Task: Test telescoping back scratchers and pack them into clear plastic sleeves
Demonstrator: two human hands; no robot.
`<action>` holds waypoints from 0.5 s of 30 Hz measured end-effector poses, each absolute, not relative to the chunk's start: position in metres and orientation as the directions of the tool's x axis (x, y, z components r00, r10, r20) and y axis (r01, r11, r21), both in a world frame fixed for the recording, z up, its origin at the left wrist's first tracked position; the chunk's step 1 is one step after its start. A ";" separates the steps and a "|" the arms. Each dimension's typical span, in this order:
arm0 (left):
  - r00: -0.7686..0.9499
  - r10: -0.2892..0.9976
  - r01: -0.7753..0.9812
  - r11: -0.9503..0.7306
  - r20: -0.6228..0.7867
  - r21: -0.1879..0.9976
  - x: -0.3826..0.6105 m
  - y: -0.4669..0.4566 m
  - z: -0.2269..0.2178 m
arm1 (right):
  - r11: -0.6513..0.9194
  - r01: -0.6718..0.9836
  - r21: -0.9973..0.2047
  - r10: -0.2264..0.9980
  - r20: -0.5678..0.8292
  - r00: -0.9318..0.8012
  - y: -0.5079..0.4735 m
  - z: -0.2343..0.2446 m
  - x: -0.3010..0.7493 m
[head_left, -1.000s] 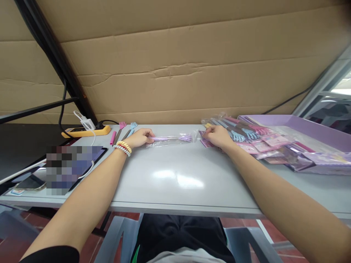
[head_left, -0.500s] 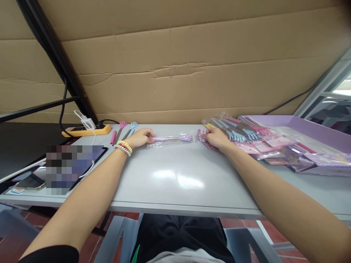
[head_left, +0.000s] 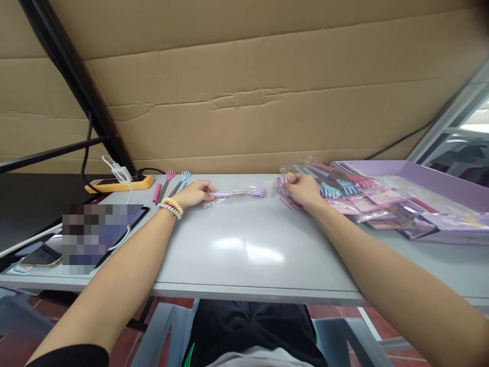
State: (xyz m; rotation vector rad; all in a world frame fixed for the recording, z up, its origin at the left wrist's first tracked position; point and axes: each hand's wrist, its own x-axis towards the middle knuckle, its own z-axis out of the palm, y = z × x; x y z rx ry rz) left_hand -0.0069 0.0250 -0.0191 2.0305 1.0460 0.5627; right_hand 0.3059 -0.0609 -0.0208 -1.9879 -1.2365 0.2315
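My left hand (head_left: 195, 193) is closed on the handle end of a purple back scratcher (head_left: 258, 191) inside a clear plastic bag (head_left: 229, 202). The bag lies across the table with the small claw head pointing right. At the bag's right end, my right hand (head_left: 305, 190) pinches a small purple printed card (head_left: 281, 184) between thumb and fingers. Whether the card touches the bag is hard to make out. Another pink card (head_left: 290, 203) shows below the right fingers. Bagged back scratchers (head_left: 330, 190) with blue and pink heads lie just beyond the right hand.
On the right, a purple box (head_left: 446, 235) stands by several pink cards (head_left: 382, 195). Loose pink (head_left: 170, 176) and blue (head_left: 185, 177) back scratchers lie left. A yellow power strip (head_left: 143, 183), tablet (head_left: 133, 219) and phone (head_left: 44, 253) occupy the left end. Cardboard (head_left: 244, 127) walls the back.
My right hand has tipped the purple card more upright, and the pink card below it shows more clearly. My left hand keeps its hold on the bagged back scratcher.
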 end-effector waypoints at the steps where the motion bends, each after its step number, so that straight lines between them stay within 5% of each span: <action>1: 0.566 0.824 0.487 -0.368 0.035 0.792 -0.007 0.025 -0.019 | -0.229 0.679 -0.698 0.823 0.234 0.518 -0.061 -0.021 0.306; 15: 0.561 0.827 0.496 -0.366 0.031 0.788 -0.005 0.022 -0.018 | -0.245 0.745 -0.620 0.852 0.229 0.471 -0.062 -0.021 0.299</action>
